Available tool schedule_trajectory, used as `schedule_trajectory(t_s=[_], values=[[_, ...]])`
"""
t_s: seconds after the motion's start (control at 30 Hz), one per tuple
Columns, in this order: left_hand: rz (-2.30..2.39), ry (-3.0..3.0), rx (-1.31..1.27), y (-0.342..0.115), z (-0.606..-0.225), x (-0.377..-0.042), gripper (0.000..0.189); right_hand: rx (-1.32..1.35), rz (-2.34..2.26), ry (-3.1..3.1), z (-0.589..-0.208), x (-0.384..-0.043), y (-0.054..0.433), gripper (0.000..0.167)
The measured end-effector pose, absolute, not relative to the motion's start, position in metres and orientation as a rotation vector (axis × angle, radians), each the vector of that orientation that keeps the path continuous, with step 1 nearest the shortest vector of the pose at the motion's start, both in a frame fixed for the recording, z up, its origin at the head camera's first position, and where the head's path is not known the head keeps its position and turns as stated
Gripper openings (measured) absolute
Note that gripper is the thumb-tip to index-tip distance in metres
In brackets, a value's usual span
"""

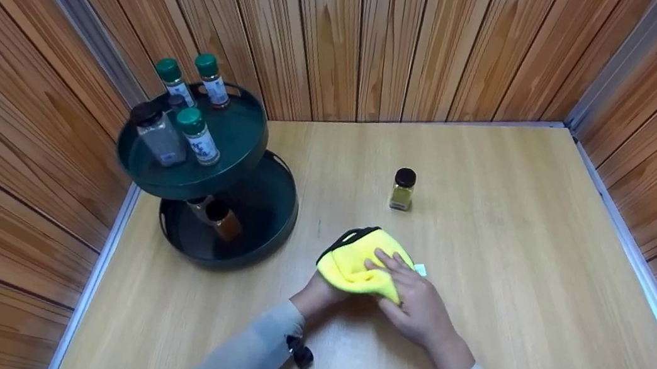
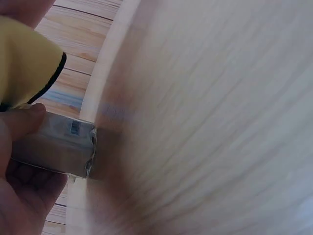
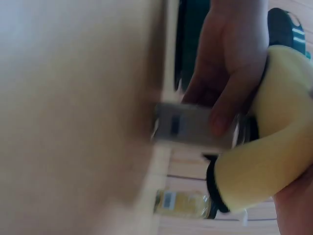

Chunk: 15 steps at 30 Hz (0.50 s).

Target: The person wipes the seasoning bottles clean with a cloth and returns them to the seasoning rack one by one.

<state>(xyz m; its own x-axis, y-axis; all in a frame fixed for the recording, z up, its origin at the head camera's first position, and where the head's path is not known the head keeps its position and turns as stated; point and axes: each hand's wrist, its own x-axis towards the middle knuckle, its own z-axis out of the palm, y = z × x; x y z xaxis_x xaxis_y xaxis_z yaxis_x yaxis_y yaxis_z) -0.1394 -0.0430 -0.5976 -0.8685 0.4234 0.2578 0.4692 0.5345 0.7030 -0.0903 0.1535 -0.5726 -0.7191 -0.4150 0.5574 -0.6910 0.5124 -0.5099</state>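
Square-sided clear jar (image 3: 190,126), with yellow cloth (image 1: 359,261): apparent wiping in hand

Jar: one, bearing a small barcode label. Location: above the near part of the wood-grain tabletop (image 1: 545,270), base toward the surface; contact with it cannot be told. Dark lid (image 3: 252,128) partly covered by cloth. Contents unclear.

Left hand (image 3: 234,54): grasping the jar by its body, thumb along one face.

Right hand (image 1: 417,304): grasping the cloth, fingers over its top, thumb at its near edge.

Cloth: one, black-edged, white tag (image 1: 421,270) at the side, draped about the jar's lid end.

Also present: dark-capped jar (image 1: 402,194), upright, well beyond the hands; two-tier dark green stand (image 1: 269,202), to the left, carrying further jars, three of them green-capped (image 1: 203,141) on the upper tier.

Handling notes, by judgement: a firm left hold low on the body should leave lid and shoulder free for the cloth. Light, even pressure, turning the jar to bring each face round, would suit flat sides and corners. Smooth walls may slip if squeezed near the edges; twisting hard over the lid could loosen it. Gathering the loose black hem would keep the label in sight.
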Motion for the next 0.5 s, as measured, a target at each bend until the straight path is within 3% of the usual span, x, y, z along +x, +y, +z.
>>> schedule_trajectory(t_s=[0.07,0.13,0.23,0.33,0.5], values=[[-1.485,-2.703,-0.714,-0.043,-0.599,-0.141,0.046,0.822,1.084,-2.399,-0.573,-0.092,0.156,0.043],[-1.794,-2.647,-0.576,-0.042,-0.601,-0.142,0.050,0.669,1.109,-2.445,-0.571,-0.095,0.155,0.029],[-1.868,-2.697,-0.507,-0.042,-0.602,-0.145,0.062,0.427,1.192,-2.529,-0.568,-0.102,0.146,0.018],[-1.825,-2.754,-0.493,-0.044,-0.602,-0.145,0.064,0.298,1.216,-2.600,-0.564,-0.110,0.132,0.025],[-1.750,-2.728,-0.505,-0.046,-0.606,-0.144,0.065,0.465,1.015,-2.611,-0.566,-0.112,0.118,0.050]])
